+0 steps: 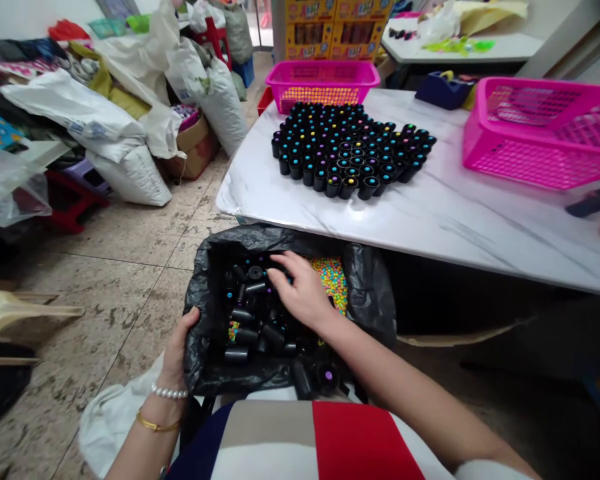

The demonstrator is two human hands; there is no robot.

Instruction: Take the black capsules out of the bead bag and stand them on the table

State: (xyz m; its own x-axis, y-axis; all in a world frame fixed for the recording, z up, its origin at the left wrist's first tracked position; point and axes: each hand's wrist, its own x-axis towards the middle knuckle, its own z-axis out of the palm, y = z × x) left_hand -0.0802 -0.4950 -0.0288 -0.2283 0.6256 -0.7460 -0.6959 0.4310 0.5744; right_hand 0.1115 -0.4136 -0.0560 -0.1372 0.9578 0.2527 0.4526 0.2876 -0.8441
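Note:
A box lined with a black plastic bag [197, 347] is in front of me, below the table edge. My left hand [177, 340] grips its left rim, thumb on top and the other fingers hidden. Inside lie many loose black plastic cylinders [237, 353], mostly on their sides, over small multicoloured beads [333, 277]. My right hand [297, 287] is over the cylinders, thumb and fingers apart, with nothing visible in it. Two black cylinders [329, 377] are at the box's near edge, one showing a purple dot.
On the white marbled table [300, 210] many black cylinders [350, 150] stand upright in a cluster, with coloured beads at their tops. Pink baskets [545, 143] stand behind and right. A blue tape dispenser [443, 90] sits between them. White sacks [220, 100] fill the left side.

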